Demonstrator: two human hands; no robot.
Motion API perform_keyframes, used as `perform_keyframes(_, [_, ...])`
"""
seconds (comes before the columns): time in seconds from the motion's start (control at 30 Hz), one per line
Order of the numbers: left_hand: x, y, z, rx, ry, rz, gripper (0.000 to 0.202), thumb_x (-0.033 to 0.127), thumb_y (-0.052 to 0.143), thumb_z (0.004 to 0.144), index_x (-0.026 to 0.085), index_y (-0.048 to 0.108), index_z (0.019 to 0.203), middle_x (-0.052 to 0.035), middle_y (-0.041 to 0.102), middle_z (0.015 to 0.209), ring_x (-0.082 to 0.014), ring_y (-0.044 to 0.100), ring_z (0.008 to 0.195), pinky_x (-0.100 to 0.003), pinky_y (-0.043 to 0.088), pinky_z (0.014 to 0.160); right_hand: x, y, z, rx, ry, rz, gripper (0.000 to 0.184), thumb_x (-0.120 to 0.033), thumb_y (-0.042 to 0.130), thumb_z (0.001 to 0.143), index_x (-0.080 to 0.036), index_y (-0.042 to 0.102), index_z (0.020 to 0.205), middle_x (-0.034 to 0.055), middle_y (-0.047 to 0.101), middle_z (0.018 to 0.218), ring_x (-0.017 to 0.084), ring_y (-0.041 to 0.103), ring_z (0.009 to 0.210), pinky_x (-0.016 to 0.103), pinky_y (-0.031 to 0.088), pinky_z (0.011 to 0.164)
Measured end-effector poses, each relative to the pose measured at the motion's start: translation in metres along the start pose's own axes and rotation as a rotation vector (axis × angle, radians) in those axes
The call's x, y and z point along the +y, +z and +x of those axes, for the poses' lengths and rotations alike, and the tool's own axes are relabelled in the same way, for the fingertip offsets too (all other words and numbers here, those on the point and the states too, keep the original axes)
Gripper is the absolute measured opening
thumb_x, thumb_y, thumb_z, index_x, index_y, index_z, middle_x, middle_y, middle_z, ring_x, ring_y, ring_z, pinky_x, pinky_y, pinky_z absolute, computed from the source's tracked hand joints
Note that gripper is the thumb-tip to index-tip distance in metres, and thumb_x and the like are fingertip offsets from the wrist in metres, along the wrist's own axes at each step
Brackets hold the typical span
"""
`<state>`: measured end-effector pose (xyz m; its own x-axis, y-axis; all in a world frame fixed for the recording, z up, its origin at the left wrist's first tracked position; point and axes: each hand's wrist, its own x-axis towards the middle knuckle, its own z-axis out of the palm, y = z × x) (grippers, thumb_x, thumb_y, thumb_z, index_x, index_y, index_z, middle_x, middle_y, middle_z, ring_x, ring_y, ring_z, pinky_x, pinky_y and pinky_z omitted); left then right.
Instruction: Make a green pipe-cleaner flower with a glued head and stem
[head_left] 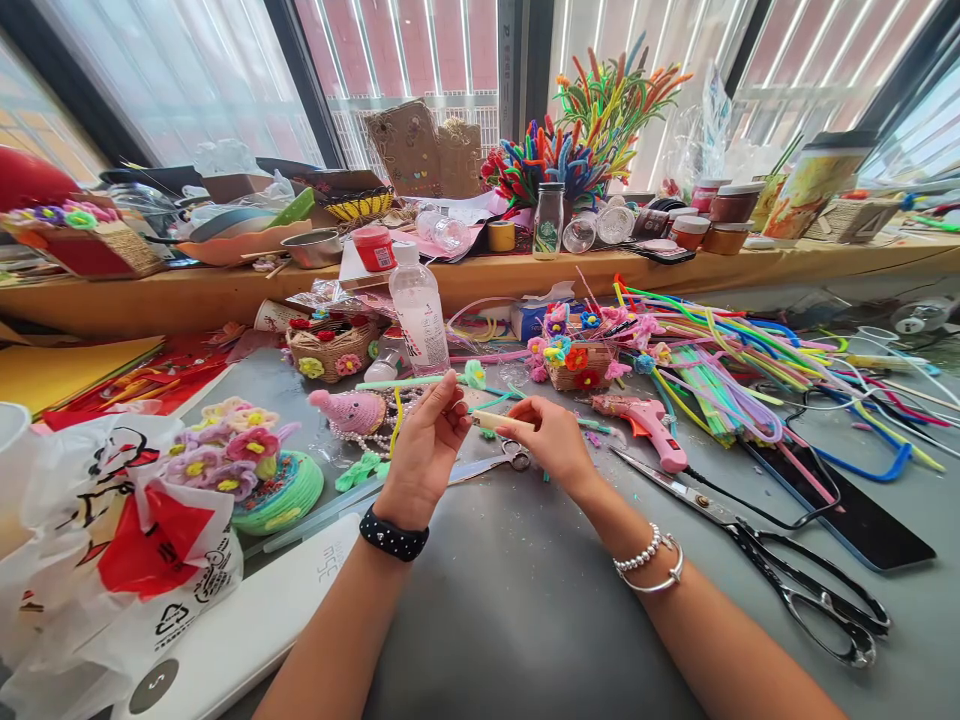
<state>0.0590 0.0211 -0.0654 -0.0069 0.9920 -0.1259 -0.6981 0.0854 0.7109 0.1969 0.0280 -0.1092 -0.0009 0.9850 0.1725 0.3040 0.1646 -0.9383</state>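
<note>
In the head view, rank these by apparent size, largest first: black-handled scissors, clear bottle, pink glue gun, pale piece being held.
1. Black-handled scissors, clearly longest, though nearer the camera
2. Clear bottle and pink glue gun: similar lengths, so unranked
3. Pale piece

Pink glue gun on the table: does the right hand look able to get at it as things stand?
Likely yes: the pink glue gun lies close to the right hand, on its right, with nothing tall between them. But that hand pinches a small pale piece, which may need putting down first.
</note>
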Motion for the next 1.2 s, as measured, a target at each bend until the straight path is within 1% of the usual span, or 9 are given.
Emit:
perform_keyframes(0.07, [0.0,0.0,0.0,0.002,-0.001,-0.002,0.013,0.019,0.067,0.059,0.014,0.056,0.066,0.0058,0.054,0.053,-0.0017,0.048,0.044,-0.012,0.039,0.042,0.001,0.002,0.0,-0.012,-0.028,-0.03,0.018,-0.03,0.066,0.056,-0.018,0.059,0.067,0.0001,0.062,0.065,0.015,0.055,0.06,0.026,0.04,0.057])
perform_keyframes(0.17, [0.0,0.0,0.0,0.005,0.001,0.005,0.012,0.019,0.066,0.061,0.014,0.056,0.065,0.0057,0.054,0.053,-0.0015,0.048,0.044,-0.012,0.039,0.042,0.002,0.004,-0.001,-0.052,-0.049,-0.027,0.021,-0.029,0.066,0.056,-0.018,0.058,0.072,0.0006,0.061,0.069,0.015,0.056,0.062,0.027,0.042,0.059])
perform_keyframes(0.33, [-0.001,0.0,0.0,-0.005,-0.01,0.008,0.012,0.021,0.065,0.061,0.013,0.056,0.064,0.0057,0.053,0.052,-0.0016,0.048,0.044,-0.012,0.04,0.042,0.002,0.009,-0.001,-0.105,-0.034,0.114,0.025,-0.018,0.06,0.062,-0.017,0.05,0.086,0.0048,0.057,0.094,0.016,0.061,0.076,0.03,0.047,0.068])
perform_keyframes(0.47, [-0.001,0.001,0.0,-0.012,-0.022,0.002,0.013,0.022,0.066,0.061,0.013,0.056,0.062,0.0054,0.053,0.051,-0.002,0.048,0.044,-0.012,0.04,0.042,0.008,0.012,0.001,-0.086,-0.081,0.157,0.03,-0.009,0.05,0.066,-0.018,0.044,0.094,0.0077,0.051,0.105,0.018,0.058,0.092,0.03,0.048,0.073])
perform_keyframes(0.63, [-0.001,0.0,-0.001,-0.063,-0.023,0.018,0.01,0.02,0.066,0.062,0.014,0.06,0.067,0.005,0.055,0.052,-0.0022,0.049,0.045,-0.012,0.041,0.042,0.012,0.006,0.005,0.084,-0.187,0.018,0.026,-0.008,0.047,0.066,-0.017,0.048,0.09,0.0067,0.054,0.095,0.018,0.055,0.09,0.033,0.045,0.078])
perform_keyframes(0.77, [-0.001,0.001,-0.004,-0.091,0.006,0.125,0.016,0.019,0.065,0.063,0.014,0.064,0.078,0.0014,0.062,0.06,-0.0034,0.054,0.049,-0.011,0.043,0.046,0.007,-0.002,0.004,0.165,-0.198,0.008,0.017,-0.015,0.049,0.069,-0.016,0.052,0.085,0.0057,0.056,0.086,0.016,0.055,0.08,0.03,0.047,0.07])
perform_keyframes(0.9, [-0.002,0.005,-0.01,-0.121,0.077,0.259,0.02,0.018,0.065,0.062,0.016,0.065,0.082,-0.0032,0.068,0.077,-0.0098,0.062,0.066,-0.015,0.048,0.06,0.003,-0.008,0.0,0.18,-0.171,0.029,0.014,-0.021,0.05,0.071,-0.017,0.053,0.084,0.0055,0.057,0.084,0.016,0.054,0.079,0.029,0.046,0.067])
perform_keyframes(1.03, [-0.004,0.008,-0.013,-0.198,0.124,0.345,0.02,0.018,0.064,0.063,0.017,0.066,0.083,-0.004,0.068,0.084,-0.0132,0.062,0.078,-0.02,0.048,0.074,0.002,-0.013,-0.002,0.172,-0.135,0.08,0.016,-0.027,0.051,0.072,-0.016,0.054,0.084,0.0054,0.058,0.081,0.017,0.055,0.076,0.029,0.045,0.067])
perform_keyframes(1.2, [-0.005,0.011,-0.015,-0.248,0.125,0.385,0.025,0.022,0.061,0.068,0.017,0.065,0.091,-0.0066,0.065,0.095,-0.0172,0.059,0.09,-0.024,0.045,0.081,-0.007,-0.019,-0.004,0.077,-0.084,0.305,0.025,-0.038,0.047,0.076,-0.016,0.058,0.078,0.0029,0.059,0.071,0.014,0.055,0.066,0.027,0.045,0.064])
